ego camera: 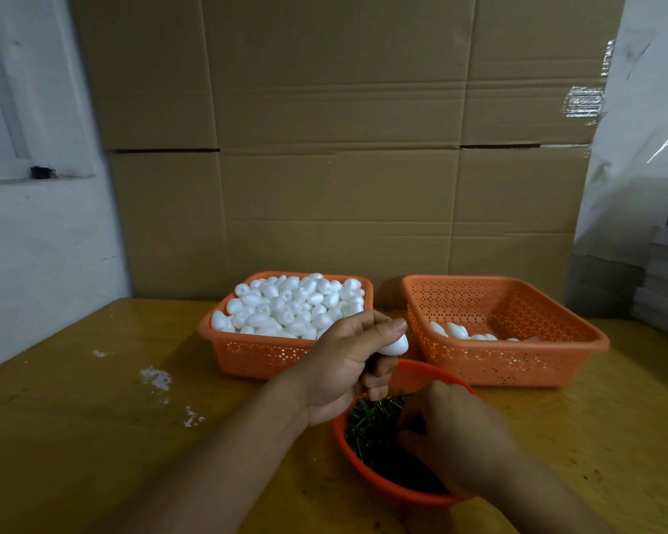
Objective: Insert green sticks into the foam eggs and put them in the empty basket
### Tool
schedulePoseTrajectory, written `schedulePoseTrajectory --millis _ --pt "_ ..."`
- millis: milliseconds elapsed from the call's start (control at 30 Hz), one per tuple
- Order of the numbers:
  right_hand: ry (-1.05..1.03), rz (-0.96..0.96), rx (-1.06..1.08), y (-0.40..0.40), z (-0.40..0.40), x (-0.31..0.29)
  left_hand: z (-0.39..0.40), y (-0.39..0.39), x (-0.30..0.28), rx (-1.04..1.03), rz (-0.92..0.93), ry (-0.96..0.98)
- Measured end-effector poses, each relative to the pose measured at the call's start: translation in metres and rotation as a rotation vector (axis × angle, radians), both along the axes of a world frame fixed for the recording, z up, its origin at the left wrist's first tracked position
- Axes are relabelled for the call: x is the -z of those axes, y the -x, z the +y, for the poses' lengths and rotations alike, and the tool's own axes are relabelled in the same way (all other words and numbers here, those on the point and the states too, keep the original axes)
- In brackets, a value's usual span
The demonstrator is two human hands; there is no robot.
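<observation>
The left hand (348,364) grips a foam egg (396,346) raised above the round stick bowl (367,475), ready for piercing, while the right hand (452,437), fingers curled, digs among green sticks (371,422); whether it pinches one is hidden.

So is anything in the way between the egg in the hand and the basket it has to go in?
Nothing visible blocks it. The left hand holds the foam egg just left of the nearly empty orange basket, whose top is open. Only the basket's near-left rim lies between them, so the egg must go over it.
</observation>
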State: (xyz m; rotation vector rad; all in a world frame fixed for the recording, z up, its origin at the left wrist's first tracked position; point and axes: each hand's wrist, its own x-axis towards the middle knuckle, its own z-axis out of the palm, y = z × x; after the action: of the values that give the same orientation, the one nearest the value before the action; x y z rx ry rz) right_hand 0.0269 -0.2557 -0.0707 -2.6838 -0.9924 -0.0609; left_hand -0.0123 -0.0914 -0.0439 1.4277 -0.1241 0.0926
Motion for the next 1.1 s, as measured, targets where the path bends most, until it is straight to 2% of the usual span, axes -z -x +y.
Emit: schedulePoseTrajectory --millis 133,400,667,833,933,1100 --pt "-0.112 -0.046 0.011 0.000 -0.001 0.000 0.000 0.001 -0.002 0.030 0.018 0.053" --pt "-0.577 -0.048 -0.134 0.004 -0.004 -0.002 0.002 -0.001 -0.004 0.059 0.046 0.167" --pt "-0.923 0.143 -0.238 0.011 -0.008 -0.014 0.003 -0.002 -0.003 0.062 0.048 0.172" --pt "-1.227 0.274 -0.314 0.015 -0.008 -0.022 0.001 -0.001 -0.003 0.058 0.060 0.165" --pt "-1.311 0.326 -0.372 0.018 -0.008 -0.026 0.001 0.001 -0.004 0.074 0.058 0.165" --pt "-1.399 0.325 -0.327 0.021 -0.007 -0.030 -0.001 0.003 -0.005 0.054 0.050 0.111"
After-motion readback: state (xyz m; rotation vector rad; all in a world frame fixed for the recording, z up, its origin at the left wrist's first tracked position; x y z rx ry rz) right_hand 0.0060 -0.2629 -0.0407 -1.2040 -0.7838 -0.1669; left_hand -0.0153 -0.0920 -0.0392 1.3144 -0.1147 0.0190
